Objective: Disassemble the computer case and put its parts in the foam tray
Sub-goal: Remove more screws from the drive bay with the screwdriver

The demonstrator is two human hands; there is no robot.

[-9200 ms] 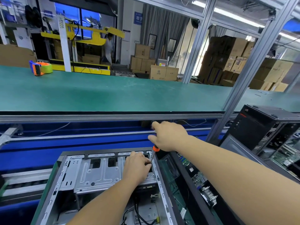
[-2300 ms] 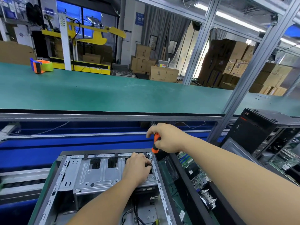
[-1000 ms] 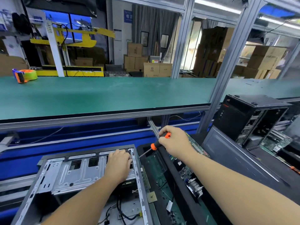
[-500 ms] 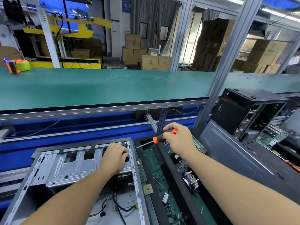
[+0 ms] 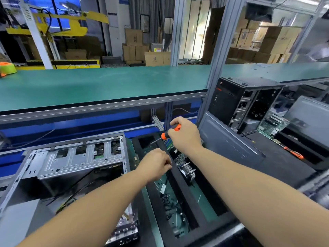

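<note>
Head view. Your right hand (image 5: 185, 136) is wrapped around the orange-and-black handle of a screwdriver (image 5: 170, 132), shaft angled down and left, tip over the far end of the foam tray (image 5: 179, 186). Your left hand (image 5: 156, 164) hovers over the tray's left compartment, fingers curled downward with the tips together; whether they pinch anything cannot be told, the tips are blurred.

The computer case (image 5: 71, 157) lies open on its side at near left, just beside the tray, with its silver drive cage (image 5: 74, 158) at the far end and loose black cables inside. The black tray holds a scatter of small dark screws (image 5: 169, 204) in the near part of its left compartment, and a circuit board with a finned heatsink (image 5: 187, 171) in the compartment to the right.

Far right: a second black tower case (image 5: 238, 100) stands upright, and another orange screwdriver (image 5: 293, 154) lies on black foam. The green bench top (image 5: 106, 82) runs across the far side.
</note>
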